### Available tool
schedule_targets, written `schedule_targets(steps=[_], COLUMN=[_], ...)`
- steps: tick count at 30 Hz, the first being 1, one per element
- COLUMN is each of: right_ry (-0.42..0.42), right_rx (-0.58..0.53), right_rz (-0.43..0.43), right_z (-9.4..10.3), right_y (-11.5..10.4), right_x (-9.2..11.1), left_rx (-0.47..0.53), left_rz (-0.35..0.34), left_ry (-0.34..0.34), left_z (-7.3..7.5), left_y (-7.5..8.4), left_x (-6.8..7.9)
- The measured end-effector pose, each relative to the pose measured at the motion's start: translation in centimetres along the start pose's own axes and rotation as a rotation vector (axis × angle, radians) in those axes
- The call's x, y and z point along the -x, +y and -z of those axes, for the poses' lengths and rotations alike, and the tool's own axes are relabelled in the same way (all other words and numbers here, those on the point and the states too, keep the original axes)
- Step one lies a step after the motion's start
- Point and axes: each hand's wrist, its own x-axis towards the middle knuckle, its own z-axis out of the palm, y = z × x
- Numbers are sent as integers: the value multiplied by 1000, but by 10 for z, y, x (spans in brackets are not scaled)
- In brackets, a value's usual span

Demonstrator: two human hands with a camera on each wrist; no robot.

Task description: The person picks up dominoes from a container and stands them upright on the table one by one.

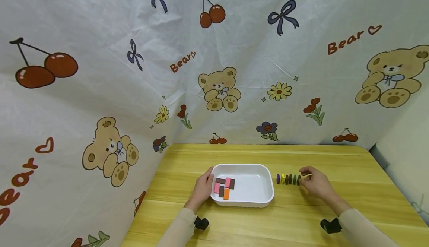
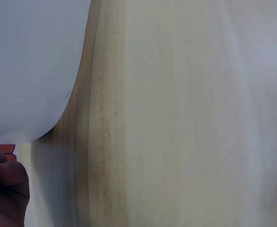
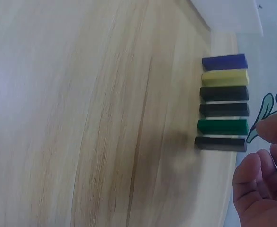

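A white rectangular tray [image 1: 249, 203] stands on the table. My left hand [image 1: 202, 187] holds its left side, thumb by the rim; in the left wrist view part of that hand [image 2: 8, 189] shows under the tray wall, with most fingers out of sight. Flat pink, brown and orange domino blocks [image 1: 226, 193] lie in the tray's left half. Right of the tray, several dominoes stand upright in a row: purple [image 3: 225, 62], yellow [image 3: 225, 77], dark ones [image 3: 223, 109], green [image 3: 222, 126]. At the row's near-right end, my right hand [image 1: 316, 183] is beside the last dark domino [image 3: 220, 144], thumb and fingers apart.
The wood-grain table [image 1: 288, 224] reaches back to a white cloth [image 1: 251, 53] printed with bears, cherries and flowers. The cloth also hangs along the left side. Black wrist straps [image 1: 331, 225] sit below both hands.
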Motion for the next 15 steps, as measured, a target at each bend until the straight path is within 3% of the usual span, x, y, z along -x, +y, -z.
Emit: schedule_targets(steps=[9, 15], right_ry=[22, -16], right_rx=[3, -68], right_rz=[1, -7], right_z=[-9, -21], right_y=[-21, -43], right_x=[5, 5], left_rx=[17, 18], left_rz=[-12, -11], left_ry=[-4, -7], left_z=[-1, -1], left_y=[0, -1], left_x=[-1, -2])
